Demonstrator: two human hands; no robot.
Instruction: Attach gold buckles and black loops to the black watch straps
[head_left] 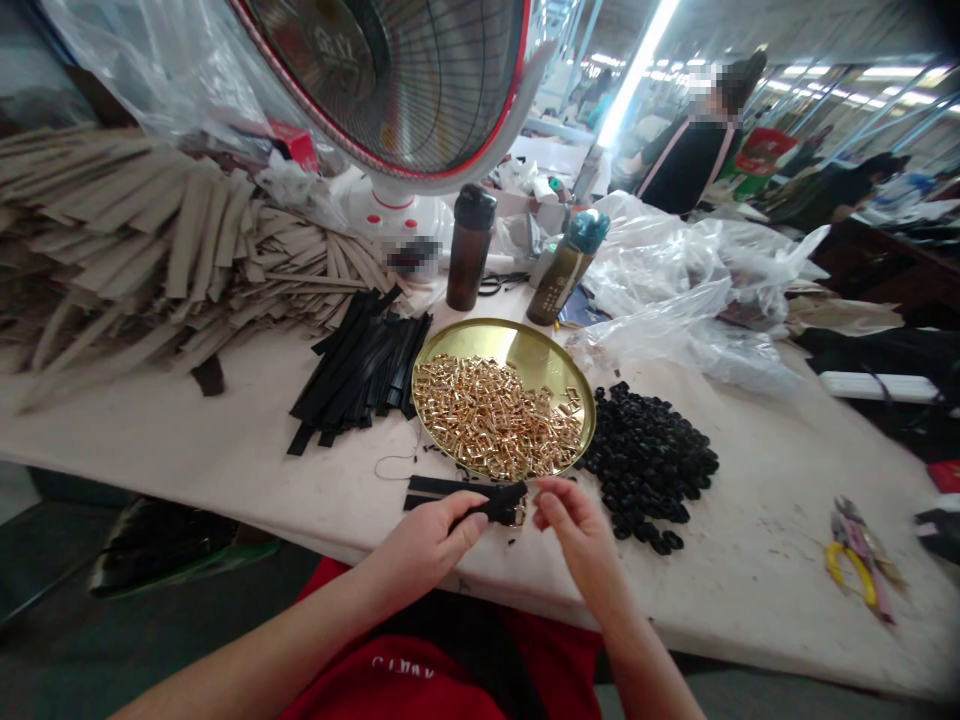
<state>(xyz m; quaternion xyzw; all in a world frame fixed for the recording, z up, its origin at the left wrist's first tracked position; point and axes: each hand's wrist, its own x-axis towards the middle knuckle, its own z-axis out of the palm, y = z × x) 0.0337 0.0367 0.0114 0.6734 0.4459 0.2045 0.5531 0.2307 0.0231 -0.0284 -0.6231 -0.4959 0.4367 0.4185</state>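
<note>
My left hand [442,530] is closed on a black strap [506,502], thumb on top and fingers beneath. At the strap's right end sits a gold buckle [519,514]. Close beside that end is my right hand [566,515], its fingers curled and pinched together; whatever they hold, if anything, is too small to make out. More black straps [431,492] lie flat on the table just behind my left hand. Beyond both hands, a round gold tray [540,350] carries a heap of gold buckles [491,420]. Right of the tray is a pile of small black loops [649,455].
A stack of black strips [367,365] lies left of the tray, before a large heap of beige strips [150,230]. Behind stand a heater [405,90], a dark bottle [471,250] and a tilted bottle [566,270]. Plastic bags [697,280] and pliers [859,560] are on the right.
</note>
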